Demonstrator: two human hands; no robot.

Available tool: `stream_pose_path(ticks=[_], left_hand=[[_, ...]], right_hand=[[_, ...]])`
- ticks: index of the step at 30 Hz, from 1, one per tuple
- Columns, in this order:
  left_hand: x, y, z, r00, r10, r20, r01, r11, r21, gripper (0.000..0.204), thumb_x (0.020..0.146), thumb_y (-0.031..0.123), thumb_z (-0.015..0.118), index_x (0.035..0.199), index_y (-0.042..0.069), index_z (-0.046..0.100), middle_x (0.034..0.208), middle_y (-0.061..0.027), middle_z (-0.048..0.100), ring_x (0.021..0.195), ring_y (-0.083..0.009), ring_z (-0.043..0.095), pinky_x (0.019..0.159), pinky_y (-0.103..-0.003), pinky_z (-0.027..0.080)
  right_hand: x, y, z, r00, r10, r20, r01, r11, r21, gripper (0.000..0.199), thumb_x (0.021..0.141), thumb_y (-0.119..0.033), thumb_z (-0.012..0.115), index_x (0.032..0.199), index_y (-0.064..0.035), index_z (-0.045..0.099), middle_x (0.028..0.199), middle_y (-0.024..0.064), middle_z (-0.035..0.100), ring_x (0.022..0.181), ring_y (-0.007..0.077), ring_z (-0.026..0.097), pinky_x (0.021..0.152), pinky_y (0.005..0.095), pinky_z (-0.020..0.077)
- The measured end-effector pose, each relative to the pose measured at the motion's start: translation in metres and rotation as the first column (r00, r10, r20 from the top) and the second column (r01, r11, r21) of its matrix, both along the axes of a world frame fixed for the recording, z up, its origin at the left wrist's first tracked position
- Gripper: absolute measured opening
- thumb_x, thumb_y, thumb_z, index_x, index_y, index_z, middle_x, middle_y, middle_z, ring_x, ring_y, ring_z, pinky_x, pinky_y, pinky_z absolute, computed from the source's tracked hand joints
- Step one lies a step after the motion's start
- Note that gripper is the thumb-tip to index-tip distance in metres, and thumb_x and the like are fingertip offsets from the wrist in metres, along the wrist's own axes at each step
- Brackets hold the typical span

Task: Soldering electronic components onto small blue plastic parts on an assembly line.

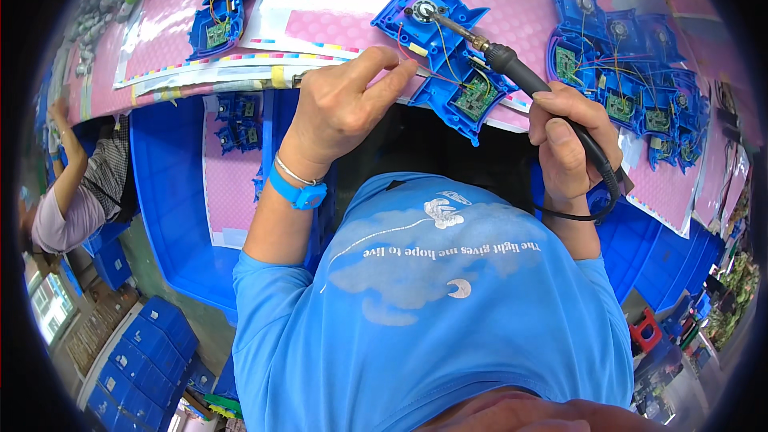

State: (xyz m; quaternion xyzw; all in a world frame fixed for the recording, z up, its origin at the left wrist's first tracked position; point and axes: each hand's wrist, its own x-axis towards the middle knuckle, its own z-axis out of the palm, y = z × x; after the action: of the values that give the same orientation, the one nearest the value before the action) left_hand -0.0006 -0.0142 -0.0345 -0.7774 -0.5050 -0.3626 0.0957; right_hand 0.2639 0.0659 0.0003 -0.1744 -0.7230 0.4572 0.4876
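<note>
My right hand [572, 132] grips a black-handled soldering iron [512, 64], its cord curving down past my wrist. The iron's metal tip meets a round silver speaker [425, 10] in an opened blue plastic housing [448, 48]. Thin wires run from the speaker to a green circuit board [474, 98] in the housing's nearer half. My left hand [344, 100] is closed in a pinch just left of the housing, with a thin reddish wire leading from its fingertips toward the board. The ends of its fingers are partly hidden.
More opened blue housings [616, 72] with boards and wires cluster at the right; another [216, 28] sits at the far left. Pink patterned sheets [336, 20] cover the table. Blue bins [172, 192] stand below its near edge. Another person [76, 192] is at the left.
</note>
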Motion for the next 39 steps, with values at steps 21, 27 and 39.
stream_pose_path(ticks=[21,27,39], left_hand=[[0.007,0.013,0.013,0.995,0.058,-0.084,-0.058,0.998,0.005,0.025,0.078,0.003,0.082,0.101,0.003,0.073,0.099,-0.0078,0.075,0.073,-0.0205,0.073,0.057,-0.028,0.057],[0.001,0.017,0.004,0.996,0.031,-0.082,-0.026,0.998,0.058,0.022,0.081,0.008,0.076,0.103,0.005,0.071,0.102,-0.0072,0.074,0.069,-0.0172,0.072,0.052,-0.029,0.054],[0.0,0.017,0.003,0.997,0.022,-0.067,-0.019,0.999,0.045,0.025,0.079,0.008,0.076,0.102,0.004,0.071,0.102,-0.0081,0.074,0.071,-0.0192,0.074,0.054,-0.029,0.056]], right_hand=[[0.002,0.0,-0.002,0.991,0.069,0.114,-0.067,0.997,-0.023,0.027,0.093,-0.012,0.063,0.11,0.0085,0.067,0.075,0.0093,0.061,0.064,0.0153,0.055,0.062,0.0306,0.041],[0.0,0.0,-0.002,0.99,0.051,0.13,-0.049,0.999,-0.02,0.028,0.093,-0.011,0.063,0.111,0.0094,0.067,0.076,0.0102,0.062,0.064,0.0156,0.055,0.062,0.0306,0.0424],[0.0,0.001,0.0,1.0,0.026,0.0,-0.026,0.998,0.062,0.023,0.089,-0.008,0.064,0.103,0.0096,0.07,0.065,0.0098,0.06,0.056,0.0168,0.058,0.052,0.029,0.0427]])
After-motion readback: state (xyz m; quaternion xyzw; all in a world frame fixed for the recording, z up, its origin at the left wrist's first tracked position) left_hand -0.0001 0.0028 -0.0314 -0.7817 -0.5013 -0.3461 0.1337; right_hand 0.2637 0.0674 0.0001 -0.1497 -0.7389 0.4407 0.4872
